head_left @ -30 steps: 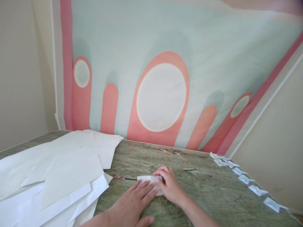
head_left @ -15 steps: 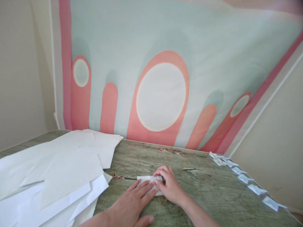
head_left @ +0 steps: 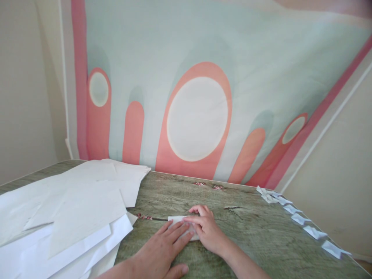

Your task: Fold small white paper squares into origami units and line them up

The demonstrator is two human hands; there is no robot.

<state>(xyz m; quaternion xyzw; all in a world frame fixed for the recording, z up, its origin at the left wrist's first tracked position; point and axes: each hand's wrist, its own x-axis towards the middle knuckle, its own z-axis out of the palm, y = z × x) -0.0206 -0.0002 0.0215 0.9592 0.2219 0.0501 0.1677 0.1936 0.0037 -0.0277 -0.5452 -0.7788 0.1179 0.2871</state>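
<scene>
A small folded piece of white paper (head_left: 173, 220) lies flat on the wooden tabletop in front of me. My left hand (head_left: 164, 246) rests palm down with its fingers stretched over the paper, pressing it to the table; its thumb lies apart on the wood. From the right, my right hand (head_left: 207, 228) reaches over the same paper with bent fingers, its thumb and forefinger at the paper's right part beside my left fingertips. Both hands cover much of the paper, so its folds are partly hidden.
Large loose sheets of white paper (head_left: 87, 205) overlap in a pile on the left. Several small folded paper pieces (head_left: 315, 232) line the table's right edge. Behind the wooden table (head_left: 247, 240) hangs a green and coral patterned cloth (head_left: 151, 77).
My right thumb and forefinger have slid left over the paper, closer to my left fingertips, covering its right end. My left hand stays in place.
</scene>
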